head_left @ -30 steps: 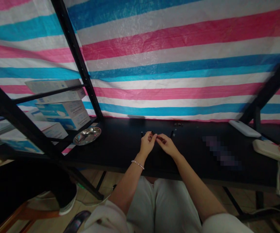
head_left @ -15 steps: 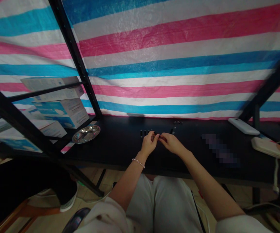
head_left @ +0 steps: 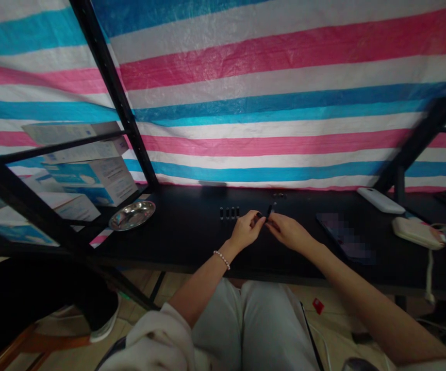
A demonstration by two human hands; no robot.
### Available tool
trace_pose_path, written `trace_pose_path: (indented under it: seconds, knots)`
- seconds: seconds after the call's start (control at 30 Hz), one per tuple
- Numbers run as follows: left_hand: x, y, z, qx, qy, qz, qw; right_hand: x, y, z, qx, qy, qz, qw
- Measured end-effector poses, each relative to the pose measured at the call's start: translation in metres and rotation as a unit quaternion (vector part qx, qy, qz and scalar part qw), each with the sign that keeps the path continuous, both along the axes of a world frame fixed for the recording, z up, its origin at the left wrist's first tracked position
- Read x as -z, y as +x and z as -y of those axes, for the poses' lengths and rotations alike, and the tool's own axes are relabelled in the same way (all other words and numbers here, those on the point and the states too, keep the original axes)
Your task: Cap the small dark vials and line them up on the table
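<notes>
My left hand [head_left: 249, 226] is closed in a pinch, with a small dark piece [head_left: 259, 214] showing at its fingertips. Close beside it, my right hand [head_left: 287, 230] has its thumb and fingers pressed together. A slim black tube [head_left: 269, 210] rises just beyond the right fingertips, and whether they grip it I cannot tell. Next to that tube is a small clear piece [head_left: 274, 206]. Left of my hands, several short black tubes with clear or shiny ends [head_left: 228, 213] lie in a neat row on the black table [head_left: 192, 242].
A shiny metal dish [head_left: 132, 215] sits at the table's left, by stacked boxes [head_left: 102, 175] behind a black frame. Tiny pieces [head_left: 279, 195] lie near the back edge. Rightward are a partly blurred phone [head_left: 339, 234], a white case [head_left: 380, 200] and a white corded device [head_left: 416, 232].
Both hands have shifted right, toward the slim black tube and clear piece. More of the row of short tubes shows now. The camera view has turned slightly.
</notes>
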State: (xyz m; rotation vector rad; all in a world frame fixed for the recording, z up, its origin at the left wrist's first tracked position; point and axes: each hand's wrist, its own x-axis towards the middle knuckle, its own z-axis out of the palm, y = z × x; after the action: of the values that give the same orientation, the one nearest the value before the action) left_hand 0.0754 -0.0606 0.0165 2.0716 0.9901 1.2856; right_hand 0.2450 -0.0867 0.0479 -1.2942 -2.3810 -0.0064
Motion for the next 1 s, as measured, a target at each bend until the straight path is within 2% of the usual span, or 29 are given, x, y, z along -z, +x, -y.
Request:
trace_pose_path:
  seconds: [0.27, 0.43, 0.5, 0.57, 0.63, 0.7, 0.87, 1.0]
  knots:
    - [-0.011, 0.033, -0.003, 0.004, -0.043, 0.106, 0.993, -0.015, 0.019, -0.004, 0.02, -0.005, 0.007, 1.0]
    - [-0.019, 0.041, -0.012, -0.075, -0.106, 0.17, 0.977, -0.018, 0.04, -0.01, 0.104, -0.032, 0.077, 0.991]
    - [-0.019, 0.042, -0.019, -0.089, -0.111, 0.125, 0.982, -0.016, 0.05, -0.018, 0.137, -0.028, 0.041, 0.989]
    - [-0.015, 0.043, -0.027, -0.082, -0.112, 0.028, 0.99, -0.01, 0.055, -0.029, 0.167, -0.002, -0.078, 0.983]
    - [-0.007, 0.045, -0.035, -0.083, -0.125, -0.065, 0.986, 0.0, 0.052, -0.041, 0.221, 0.043, -0.234, 0.946]
    - [0.002, 0.049, -0.042, -0.105, -0.137, -0.117, 0.978, 0.014, 0.044, -0.053, 0.242, 0.039, -0.318, 0.916]
    - [0.014, 0.056, -0.053, -0.14, -0.156, -0.188, 0.959, 0.05, 0.027, -0.068, 0.269, -0.014, -0.34, 0.901]
    - [0.014, 0.059, -0.06, -0.141, -0.148, -0.211, 0.956, 0.064, 0.026, -0.068, 0.283, -0.031, -0.307, 0.908]
